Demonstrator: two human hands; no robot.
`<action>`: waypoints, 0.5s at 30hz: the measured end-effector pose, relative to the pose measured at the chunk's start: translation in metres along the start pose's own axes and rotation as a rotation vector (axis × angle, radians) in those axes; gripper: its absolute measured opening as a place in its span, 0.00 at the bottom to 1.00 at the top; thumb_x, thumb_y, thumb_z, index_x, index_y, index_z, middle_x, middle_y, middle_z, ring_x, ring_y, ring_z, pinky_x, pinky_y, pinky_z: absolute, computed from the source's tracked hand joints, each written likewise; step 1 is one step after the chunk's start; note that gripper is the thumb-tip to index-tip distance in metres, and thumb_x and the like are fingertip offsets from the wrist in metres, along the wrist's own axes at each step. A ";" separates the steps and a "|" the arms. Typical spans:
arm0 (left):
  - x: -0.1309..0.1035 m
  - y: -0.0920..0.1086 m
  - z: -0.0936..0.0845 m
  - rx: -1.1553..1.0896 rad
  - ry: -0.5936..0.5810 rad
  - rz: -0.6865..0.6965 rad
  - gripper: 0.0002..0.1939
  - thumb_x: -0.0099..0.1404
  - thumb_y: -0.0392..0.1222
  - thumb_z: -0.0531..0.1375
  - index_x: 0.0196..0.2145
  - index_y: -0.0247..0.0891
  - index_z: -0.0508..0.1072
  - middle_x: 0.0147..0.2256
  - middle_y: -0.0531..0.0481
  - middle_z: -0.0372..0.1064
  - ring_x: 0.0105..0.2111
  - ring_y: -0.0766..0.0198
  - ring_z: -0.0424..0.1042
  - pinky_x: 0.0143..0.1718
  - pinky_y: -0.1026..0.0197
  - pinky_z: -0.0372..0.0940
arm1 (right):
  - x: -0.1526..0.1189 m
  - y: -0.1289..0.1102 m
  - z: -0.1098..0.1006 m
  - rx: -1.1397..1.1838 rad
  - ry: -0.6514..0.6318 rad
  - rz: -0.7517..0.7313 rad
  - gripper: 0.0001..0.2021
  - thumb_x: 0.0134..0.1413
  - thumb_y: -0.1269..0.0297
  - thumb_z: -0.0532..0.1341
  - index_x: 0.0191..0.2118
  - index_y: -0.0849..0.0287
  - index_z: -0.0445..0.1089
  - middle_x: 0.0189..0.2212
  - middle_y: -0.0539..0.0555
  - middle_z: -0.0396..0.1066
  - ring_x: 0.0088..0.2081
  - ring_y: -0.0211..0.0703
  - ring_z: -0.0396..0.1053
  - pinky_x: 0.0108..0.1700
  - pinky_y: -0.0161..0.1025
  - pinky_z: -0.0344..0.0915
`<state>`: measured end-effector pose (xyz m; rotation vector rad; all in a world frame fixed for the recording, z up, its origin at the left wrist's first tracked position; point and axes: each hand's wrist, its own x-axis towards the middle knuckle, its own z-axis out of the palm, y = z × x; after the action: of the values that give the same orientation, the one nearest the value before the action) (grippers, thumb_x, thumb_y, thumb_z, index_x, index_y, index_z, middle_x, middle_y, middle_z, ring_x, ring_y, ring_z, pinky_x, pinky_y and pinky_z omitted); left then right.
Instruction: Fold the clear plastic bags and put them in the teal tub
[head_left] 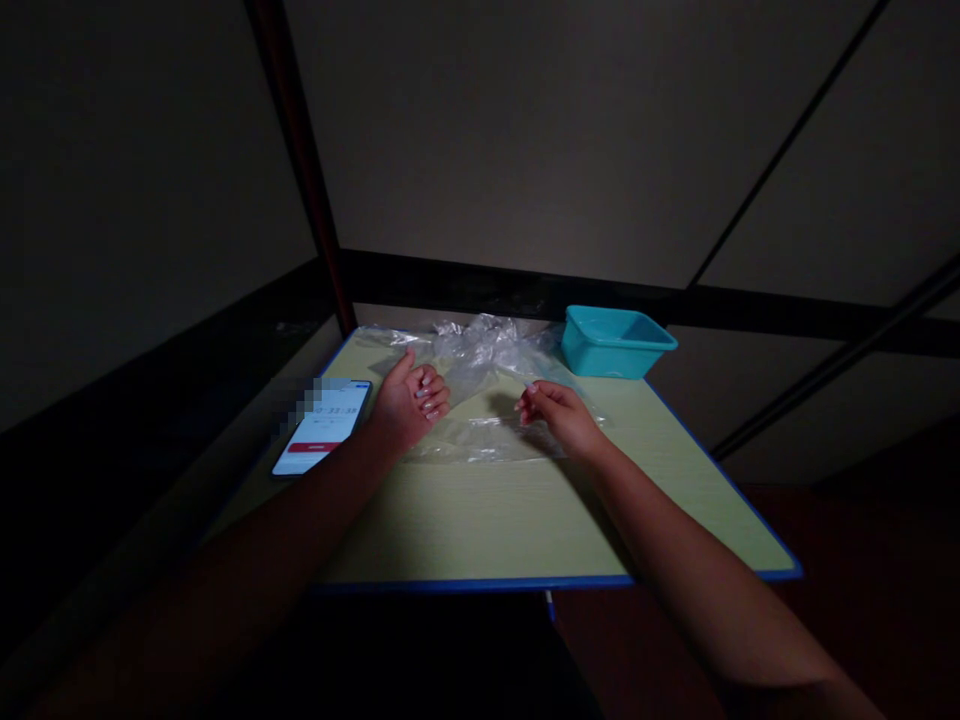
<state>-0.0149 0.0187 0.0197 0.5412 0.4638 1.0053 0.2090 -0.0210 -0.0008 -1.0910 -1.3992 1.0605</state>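
Note:
A thin, clear plastic bag [487,345] lies spread and crumpled over the far half of the table, with its near edge flat between my hands. My left hand [412,397] is over the left part of the bag, palm turned inward, fingers curled in and thumb raised; nothing shows in it. On the right, my right hand [559,412] is above the bag, thumb and fingertips brought together in a pinch. Whether a bit of film is between those fingertips, I cannot make out.
A turquoise plastic basket [611,355] stands at the table's far right corner. Left of my left hand lies a phone [322,430] with a lit timer screen. The pale table [480,530] has a blue edge and stands against a wall in dim light.

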 end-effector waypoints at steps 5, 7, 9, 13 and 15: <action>-0.002 0.000 0.001 0.000 -0.021 -0.003 0.28 0.70 0.53 0.41 0.16 0.39 0.55 0.13 0.56 0.47 0.11 0.69 0.50 0.12 0.66 0.48 | 0.000 0.001 0.000 -0.006 -0.023 0.000 0.23 0.43 0.41 0.63 0.23 0.60 0.71 0.17 0.50 0.68 0.21 0.36 0.64 0.28 0.35 0.60; -0.002 0.000 0.001 0.006 -0.033 -0.011 0.28 0.69 0.54 0.42 0.16 0.38 0.55 0.13 0.56 0.47 0.10 0.70 0.50 0.12 0.66 0.49 | 0.000 0.001 0.001 -0.013 -0.025 0.003 0.23 0.44 0.41 0.62 0.23 0.60 0.71 0.17 0.50 0.68 0.21 0.36 0.64 0.28 0.34 0.60; -0.002 0.000 0.001 0.018 -0.050 -0.027 0.27 0.69 0.54 0.42 0.16 0.38 0.55 0.13 0.56 0.48 0.10 0.70 0.50 0.12 0.66 0.49 | 0.000 0.001 0.001 -0.018 -0.022 0.003 0.23 0.44 0.41 0.62 0.23 0.60 0.71 0.17 0.50 0.68 0.22 0.36 0.64 0.28 0.35 0.60; -0.003 -0.001 0.000 0.057 -0.103 -0.065 0.28 0.69 0.54 0.41 0.16 0.38 0.56 0.14 0.55 0.49 0.10 0.70 0.50 0.12 0.66 0.48 | 0.000 0.000 0.000 -0.008 -0.015 -0.001 0.23 0.43 0.40 0.63 0.23 0.59 0.71 0.17 0.50 0.68 0.21 0.36 0.64 0.28 0.35 0.61; -0.003 -0.001 0.000 0.065 -0.123 -0.078 0.28 0.69 0.55 0.41 0.16 0.38 0.57 0.14 0.55 0.49 0.11 0.70 0.50 0.12 0.65 0.49 | 0.000 -0.001 0.000 -0.007 -0.016 -0.002 0.23 0.42 0.40 0.63 0.23 0.59 0.71 0.17 0.50 0.68 0.21 0.36 0.64 0.28 0.35 0.61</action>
<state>-0.0159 0.0156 0.0190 0.6345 0.4063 0.8795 0.2091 -0.0213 0.0001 -1.0882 -1.4173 1.0665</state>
